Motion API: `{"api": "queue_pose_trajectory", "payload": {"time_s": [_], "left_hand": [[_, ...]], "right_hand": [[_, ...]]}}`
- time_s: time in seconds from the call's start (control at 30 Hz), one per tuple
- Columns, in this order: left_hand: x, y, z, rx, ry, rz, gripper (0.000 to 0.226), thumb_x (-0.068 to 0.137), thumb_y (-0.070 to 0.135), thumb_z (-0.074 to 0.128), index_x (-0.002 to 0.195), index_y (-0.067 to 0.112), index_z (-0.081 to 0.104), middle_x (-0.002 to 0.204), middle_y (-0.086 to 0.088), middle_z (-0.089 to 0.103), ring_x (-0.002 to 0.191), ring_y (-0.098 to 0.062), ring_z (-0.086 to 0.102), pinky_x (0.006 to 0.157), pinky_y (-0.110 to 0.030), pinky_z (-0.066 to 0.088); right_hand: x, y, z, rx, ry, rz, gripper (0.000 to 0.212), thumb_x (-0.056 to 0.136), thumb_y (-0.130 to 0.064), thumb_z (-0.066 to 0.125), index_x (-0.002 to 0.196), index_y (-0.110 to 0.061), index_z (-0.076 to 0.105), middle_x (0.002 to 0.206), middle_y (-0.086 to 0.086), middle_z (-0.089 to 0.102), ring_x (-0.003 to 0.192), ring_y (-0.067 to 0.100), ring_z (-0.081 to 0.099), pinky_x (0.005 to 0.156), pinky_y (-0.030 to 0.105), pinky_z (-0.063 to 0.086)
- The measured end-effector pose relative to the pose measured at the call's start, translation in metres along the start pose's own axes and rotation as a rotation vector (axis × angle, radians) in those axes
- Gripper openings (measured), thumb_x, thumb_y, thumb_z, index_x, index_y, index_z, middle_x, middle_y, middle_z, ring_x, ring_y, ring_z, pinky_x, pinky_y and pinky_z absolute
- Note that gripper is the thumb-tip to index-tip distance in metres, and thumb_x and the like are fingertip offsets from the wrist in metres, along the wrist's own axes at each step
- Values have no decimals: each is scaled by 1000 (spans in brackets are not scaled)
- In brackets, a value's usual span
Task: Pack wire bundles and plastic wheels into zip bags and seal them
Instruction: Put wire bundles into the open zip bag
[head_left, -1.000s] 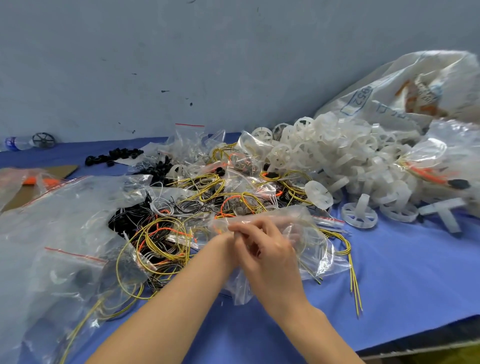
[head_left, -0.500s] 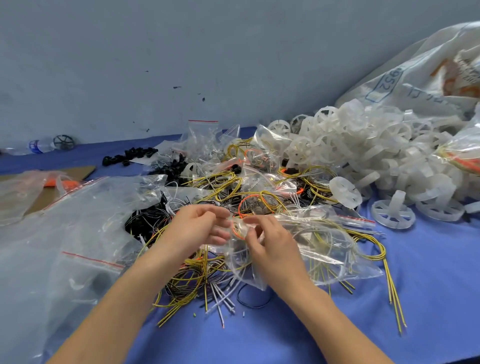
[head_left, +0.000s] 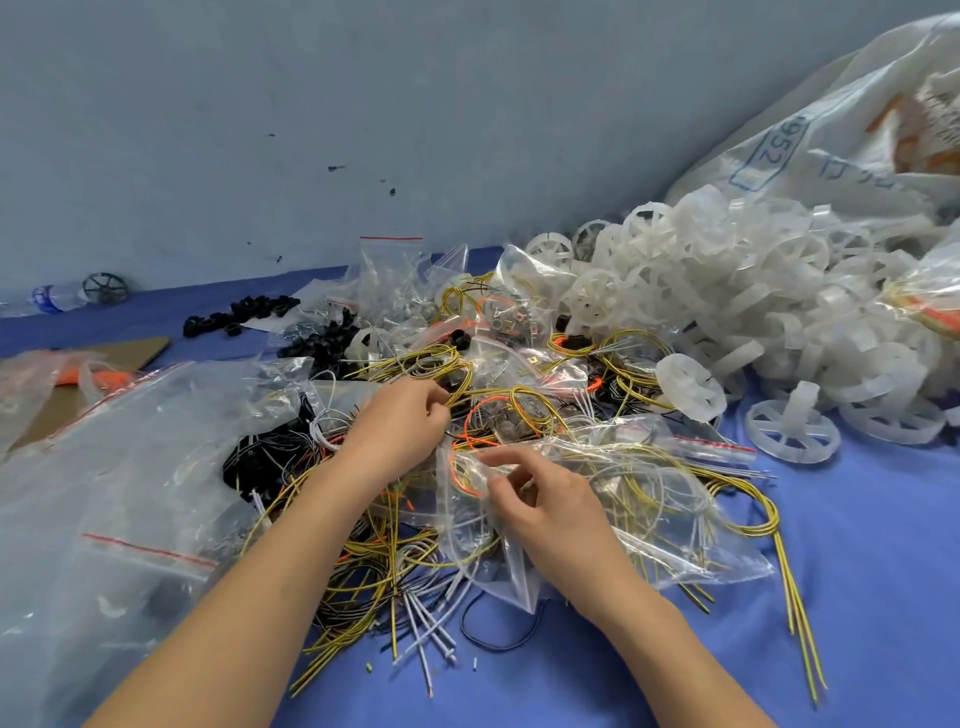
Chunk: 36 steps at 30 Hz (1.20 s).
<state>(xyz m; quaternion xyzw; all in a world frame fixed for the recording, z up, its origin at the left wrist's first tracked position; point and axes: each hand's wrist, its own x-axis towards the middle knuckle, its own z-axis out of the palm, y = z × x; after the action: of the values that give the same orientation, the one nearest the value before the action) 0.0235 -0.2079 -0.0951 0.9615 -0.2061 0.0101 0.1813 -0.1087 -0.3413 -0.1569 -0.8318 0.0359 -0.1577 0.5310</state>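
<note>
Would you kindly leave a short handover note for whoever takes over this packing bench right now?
Left hand: fingers curled at the yellow-and-black wire loops; grip unclear.
Right hand: pinches the clear plastic zip bag, which lies on the blue table with wires inside.
White plastic wheels: heaped loose, far right.
Done: wires bagged here. Left: no wheel visible inside; add one, seal it, then pack the rest.

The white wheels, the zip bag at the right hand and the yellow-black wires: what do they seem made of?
The white wheels look like moulded plastic, translucent and matt: light passes through them. The zip bag seems thin clear plastic film, glossy: it crinkles and shows the wires inside. The yellow-black wires have smooth plastic insulation; a metal core is likely but not visible.
</note>
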Motion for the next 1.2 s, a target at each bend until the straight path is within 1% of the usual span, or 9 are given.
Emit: {"api": "queue_pose_trajectory", "payload": {"time_s": [0.23, 0.37, 0.5, 0.6, 0.67, 0.73, 0.87, 1.0, 1.2], "left_hand": [[-18, -7, 16, -104, 124, 4, 28, 98, 28, 50, 120, 21, 65, 122, 1, 62, 115, -20, 55, 102, -45, 42], [-21, -9, 19, -145, 142, 9, 29, 99, 28, 49, 123, 22, 63, 125, 2, 61, 120, -20, 52, 105, -47, 39], [-24, -14, 17, -246, 171, 46, 27, 99, 25, 47, 122, 23, 63, 123, 6, 62, 117, -14, 53, 100, -34, 42], [-28, -13, 16, -303, 196, 67, 27, 100, 22, 45, 121, 23, 62, 123, 7, 62, 115, -12, 54, 98, -32, 43], [-30, -11, 17, -335, 229, 74, 28, 100, 21, 45, 122, 24, 62, 122, 8, 62, 106, -11, 56, 97, -35, 46], [-32, -6, 17, -352, 290, 87, 27, 100, 20, 45, 120, 24, 62, 120, 9, 61, 104, -9, 56, 97, -37, 47], [-32, 11, 22, -166, 391, 153, 26, 98, 22, 46, 118, 25, 63, 117, 9, 62, 114, -13, 53, 102, -39, 39], [-28, 28, 26, -51, 394, 176, 25, 98, 25, 44, 114, 24, 64, 112, 8, 64, 109, -14, 53, 98, -35, 34], [-26, 40, 33, -101, 189, 337, 24, 99, 23, 46, 115, 23, 64, 112, 9, 66, 106, -11, 55, 96, -35, 45]], "right_hand": [[-2, -4, -1, -25, 22, 10, 19, 96, -29, 57, 109, -36, 68, 62, -23, 58, 57, 4, 51, 56, 17, 39], [-4, -7, 0, -41, 4, -18, 18, 96, -30, 56, 110, -36, 65, 60, -19, 55, 57, 6, 50, 60, 28, 42], [-4, -9, 0, -26, 41, -63, 19, 95, -29, 56, 109, -37, 66, 63, -19, 55, 56, 6, 51, 57, 26, 40], [-1, -12, -5, 47, 266, -98, 16, 95, -26, 58, 101, -36, 69, 61, -17, 55, 52, 6, 48, 49, 24, 37], [-2, -17, -14, 211, 524, -107, 17, 95, -25, 56, 98, -37, 68, 62, -17, 55, 51, 4, 45, 46, 25, 38], [-2, -20, -29, 374, 834, -95, 21, 94, -21, 51, 96, -36, 66, 67, -18, 57, 53, 1, 44, 48, 17, 37], [4, -12, -60, 600, 1242, 111, 19, 87, -21, 48, 93, -29, 64, 80, -2, 55, 59, 4, 45, 54, 20, 39], [6, -5, -65, 744, 1302, 223, 19, 97, -13, 50, 91, -27, 62, 92, 2, 62, 73, 5, 56, 62, 16, 48], [8, -8, -62, 774, 1262, 245, 28, 94, -9, 45, 88, -28, 64, 79, -10, 61, 62, -1, 54, 55, 13, 45]]}}
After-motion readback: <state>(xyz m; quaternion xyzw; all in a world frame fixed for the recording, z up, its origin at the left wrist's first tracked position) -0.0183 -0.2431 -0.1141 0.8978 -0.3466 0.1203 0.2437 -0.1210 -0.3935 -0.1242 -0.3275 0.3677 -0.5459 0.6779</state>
